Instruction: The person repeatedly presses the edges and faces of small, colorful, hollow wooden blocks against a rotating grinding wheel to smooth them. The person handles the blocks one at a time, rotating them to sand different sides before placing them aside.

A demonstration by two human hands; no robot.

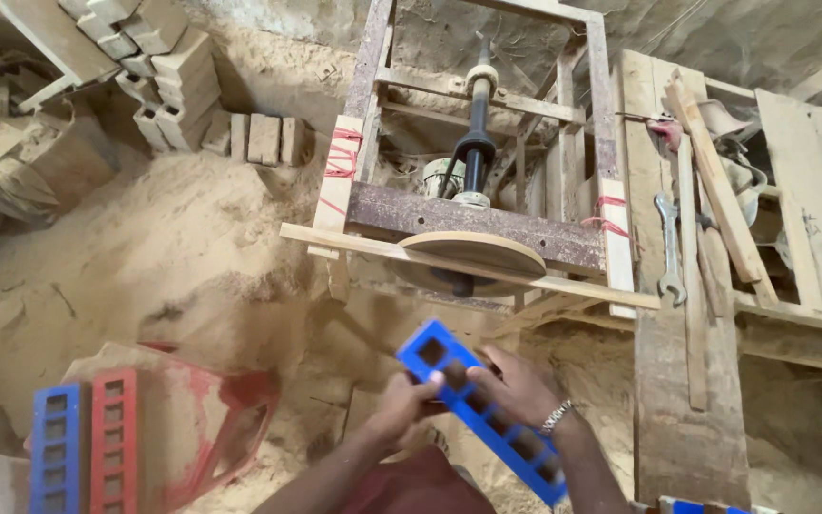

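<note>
Both hands, left hand [403,405] and right hand [516,385], are gripping a blue slotted frame [482,419] together, right below the dusty sanding disc [473,252].

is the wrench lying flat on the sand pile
No, the wrench hangs upright against the wooden boards on the right, well away from the sand pile on the left.
</note>
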